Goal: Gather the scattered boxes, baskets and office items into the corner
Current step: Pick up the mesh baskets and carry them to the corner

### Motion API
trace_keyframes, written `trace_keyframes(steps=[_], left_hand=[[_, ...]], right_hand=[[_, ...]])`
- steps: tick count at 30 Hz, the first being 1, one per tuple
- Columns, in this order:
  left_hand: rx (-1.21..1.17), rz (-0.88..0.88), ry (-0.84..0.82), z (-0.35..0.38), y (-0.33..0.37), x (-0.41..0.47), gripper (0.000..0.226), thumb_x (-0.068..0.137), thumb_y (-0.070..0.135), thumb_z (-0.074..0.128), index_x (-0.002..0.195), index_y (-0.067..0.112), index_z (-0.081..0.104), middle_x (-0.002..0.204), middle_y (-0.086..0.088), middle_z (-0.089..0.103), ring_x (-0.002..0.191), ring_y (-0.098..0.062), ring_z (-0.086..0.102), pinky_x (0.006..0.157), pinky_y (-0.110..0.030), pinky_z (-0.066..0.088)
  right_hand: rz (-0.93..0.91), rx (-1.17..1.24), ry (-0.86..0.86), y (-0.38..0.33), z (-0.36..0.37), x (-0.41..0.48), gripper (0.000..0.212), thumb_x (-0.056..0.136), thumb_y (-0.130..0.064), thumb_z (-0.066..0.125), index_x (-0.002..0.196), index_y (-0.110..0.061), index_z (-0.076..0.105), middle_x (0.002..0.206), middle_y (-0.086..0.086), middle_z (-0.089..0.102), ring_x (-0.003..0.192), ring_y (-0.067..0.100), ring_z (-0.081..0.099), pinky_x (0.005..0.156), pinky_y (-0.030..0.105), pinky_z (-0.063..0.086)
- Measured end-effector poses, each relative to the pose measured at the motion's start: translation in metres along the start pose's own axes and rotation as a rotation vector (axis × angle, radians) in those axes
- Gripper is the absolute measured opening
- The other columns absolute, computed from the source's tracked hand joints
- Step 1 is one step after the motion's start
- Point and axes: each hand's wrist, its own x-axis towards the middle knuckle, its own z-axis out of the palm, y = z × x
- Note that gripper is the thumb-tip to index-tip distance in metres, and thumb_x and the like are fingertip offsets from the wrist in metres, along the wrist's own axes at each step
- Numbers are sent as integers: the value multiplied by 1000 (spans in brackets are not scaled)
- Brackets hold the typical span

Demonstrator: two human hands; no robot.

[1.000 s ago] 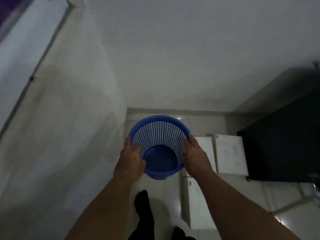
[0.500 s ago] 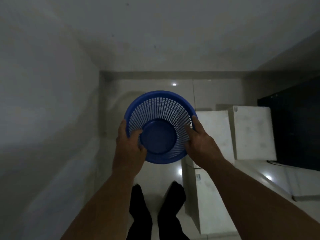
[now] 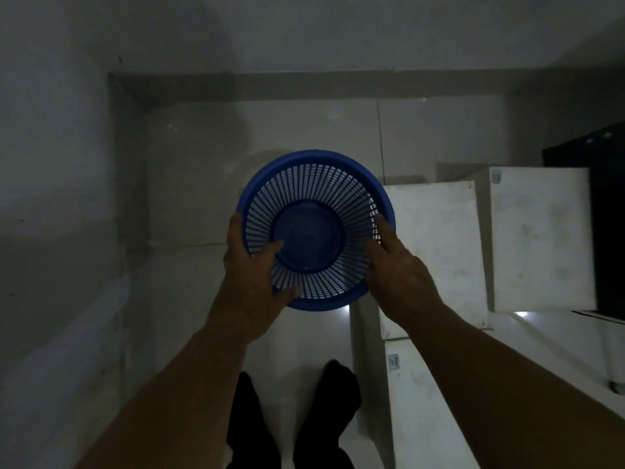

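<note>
Left hand (image 3: 253, 275) and right hand (image 3: 395, 265) are each pinching the blue basket (image 3: 316, 231) rim, thumbs inside, holding it over the floor (image 3: 270, 130), corner (image 3: 135, 96) at 11 o'clock, white boxes (image 3: 436, 252) just beside at 3 o'clock; an uneven release is risking tipping it onto them.

Blue mesh basket (image 3: 316, 228) sits upright, mouth-up, at frame centre, with three white boxes (image 3: 436, 245) flat at its right.

Glossy pale tiled floor (image 3: 270, 137) lies open toward the far left corner; white rectangular boxes (image 3: 436, 245) and a black cabinet (image 3: 608, 231) block the right.
</note>
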Motion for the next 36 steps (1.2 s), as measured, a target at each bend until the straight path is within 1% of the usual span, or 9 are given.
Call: trace_keyframes(steps=[2, 5, 9, 12, 14, 17, 21, 25, 36], left_hand=[[56, -36, -76, -3, 6, -5, 85, 69, 35, 85, 142, 20, 44, 157, 0, -24, 144, -13, -5, 113, -29, 15], [259, -128, -253, -21, 24, -3, 94, 76, 55, 72, 151, 29, 22, 154, -1, -34, 145, -30, -13, 115, -49, 27], [466, -117, -316, -65, 68, -1, 88, 82, 61, 61, 151, 30, 16, 159, -7, -14, 145, -36, -7, 113, -54, 26], [450, 18, -260, -111, 117, -12, 72, 86, 52, 61, 146, 25, 33, 157, -7, 12, 143, -30, 11, 108, -47, 36], [415, 93, -240, -149, 157, -28, 62, 87, 47, 62, 141, 22, 43, 152, -5, 28, 138, -27, 25, 104, -44, 40], [329, 252, -153, -210, 221, -63, 47, 85, 36, 68, 127, 15, 59, 134, -4, 50, 120, -28, 47, 95, -43, 47], [193, 530, -17, -273, 293, -127, 35, 84, 37, 52, 104, 14, 70, 108, -2, 62, 100, -22, 56, 84, -39, 53], [130, 784, -41, -300, 365, -193, 29, 88, 36, 47, 98, 17, 67, 102, 2, 62, 94, -19, 57, 78, -32, 51], [212, 1413, -350, -204, 549, -349, 36, 84, 44, 45, 91, 18, 69, 90, 3, 62, 83, -19, 58, 67, -32, 51]], right_hand=[[-18, -104, -68, 3, 1, -3, 62, 87, -17, 67, 143, -11, 40, 160, 18, 17, 129, 48, 44, 91, 55, 53], [70, -252, -194, -4, -12, -7, 70, 94, -23, 58, 152, -19, 19, 162, 12, -9, 142, 54, 7, 110, 66, 26], [50, -291, -194, -32, -59, -20, 63, 95, -23, 55, 149, -19, 23, 162, 11, -6, 145, 48, -7, 111, 70, 11], [37, -269, -136, -63, -114, -45, 60, 94, -24, 54, 148, -16, 29, 161, 14, 7, 146, 44, 1, 111, 67, 10], [16, -194, -68, -91, -157, -73, 50, 90, -19, 55, 138, -8, 48, 153, 23, 30, 140, 49, 25, 108, 65, 23], [-19, -24, 8, -133, -223, -127, 32, 83, -20, 51, 106, -5, 66, 111, 22, 63, 96, 43, 62, 76, 49, 51], [64, 14, 175, -179, -306, -223, 27, 92, -26, 53, 111, -9, 63, 106, 15, 65, 90, 37, 64, 65, 37, 42], [202, -3, 371, -195, -358, -329, 29, 95, -29, 46, 114, -15, 63, 104, 9, 65, 92, 32, 62, 70, 39, 46], [804, 101, 704, -137, -346, -609, 34, 96, -30, 46, 126, -22, 59, 122, 10, 62, 104, 34, 61, 80, 39, 49]])
